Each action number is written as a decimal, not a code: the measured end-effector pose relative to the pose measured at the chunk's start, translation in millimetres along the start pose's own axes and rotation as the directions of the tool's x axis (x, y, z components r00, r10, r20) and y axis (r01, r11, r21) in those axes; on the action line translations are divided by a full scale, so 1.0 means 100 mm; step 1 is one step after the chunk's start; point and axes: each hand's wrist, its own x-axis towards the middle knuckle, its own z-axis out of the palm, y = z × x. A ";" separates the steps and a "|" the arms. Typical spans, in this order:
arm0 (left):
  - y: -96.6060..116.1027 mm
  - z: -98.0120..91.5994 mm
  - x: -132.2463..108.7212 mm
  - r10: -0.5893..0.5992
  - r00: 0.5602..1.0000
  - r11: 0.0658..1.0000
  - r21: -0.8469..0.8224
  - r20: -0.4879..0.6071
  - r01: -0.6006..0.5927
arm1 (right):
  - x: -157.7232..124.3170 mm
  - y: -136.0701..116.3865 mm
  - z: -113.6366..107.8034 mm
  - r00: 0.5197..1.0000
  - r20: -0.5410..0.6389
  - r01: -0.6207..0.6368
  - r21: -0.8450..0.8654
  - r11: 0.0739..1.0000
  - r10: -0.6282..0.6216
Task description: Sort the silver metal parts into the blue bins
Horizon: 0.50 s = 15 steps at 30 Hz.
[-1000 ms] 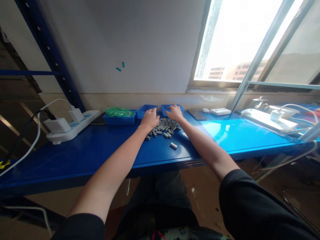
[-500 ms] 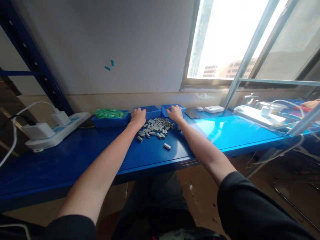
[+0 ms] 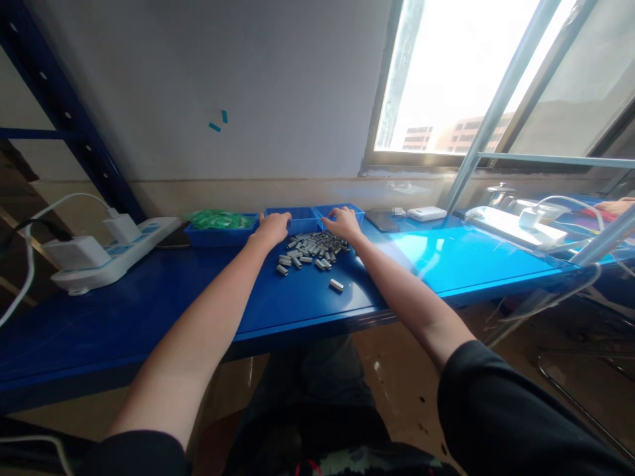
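Observation:
My left hand (image 3: 274,229) is at the left end of a blue plastic bin (image 3: 302,213), its fingers curled at the bin's edge. At the front of a second blue bin (image 3: 353,210), my right hand (image 3: 343,223) has its fingers bent over the near wall; the fingertips are partly hidden. The two bins stand side by side against each other. Just in front of them lies a heap of small silvery metal pieces (image 3: 317,246), short and bar-like. One such metal piece (image 3: 336,285) lies apart, nearer the table edge.
A blue bin (image 3: 218,238) with green plastic bags (image 3: 215,219) stands at the left. Farther left lies a white power strip (image 3: 119,254) with plugs and cables. A dark flat object (image 3: 384,221) and a white device (image 3: 426,213) are at the right. Another person's hand (image 3: 620,206) shows far right.
The gap between the two bins has closed; they now touch. My right hand has shifted slightly left with the right bin. The view has shifted a little.

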 end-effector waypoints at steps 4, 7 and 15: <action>0.04 -0.04 -0.02 -0.013 1.000 1.000 0.001 -0.019 0.013 | 0.01 -0.01 0.02 1.000 0.010 -0.004 0.006 1.000 0.004; 0.02 -0.17 -0.08 -0.031 0.996 0.999 -0.030 -0.082 0.028 | 0.03 -0.01 0.04 1.000 0.003 0.003 0.005 1.000 -0.003; -1.08 -0.52 -0.15 -0.447 0.868 0.893 -0.050 -0.215 0.447 | 0.07 0.02 0.07 0.999 -0.025 0.035 0.023 0.999 -0.035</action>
